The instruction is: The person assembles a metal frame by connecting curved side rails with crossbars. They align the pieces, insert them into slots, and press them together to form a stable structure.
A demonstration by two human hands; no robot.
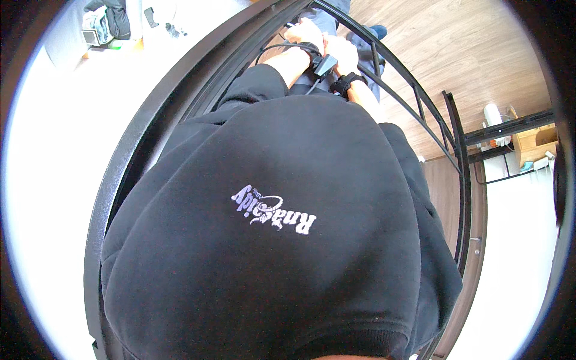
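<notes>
My left hand (306, 31) is at the upper middle, its back toward me and its fingers curled in. A small dark and pale tip (291, 25) shows beside it; I cannot tell what it belongs to. Close against it on the right is my right hand (343, 53), also curled. Whatever is in the fingers is hidden. A black strap with a small dark box (324, 66) and a cable (273, 47) is around my left wrist. Another black strap (346, 84) is on my right wrist. Grey-blue cloth (321, 24) lies behind the hands.
My black sweatshirt (270, 156) fills the middle. A black metal frame rail (150, 120) curves past on the left, and a barred guard rail (414, 99) on the right. Beyond are a wooden floor (444, 42), a wooden box (536, 141) and a brown door (444, 180).
</notes>
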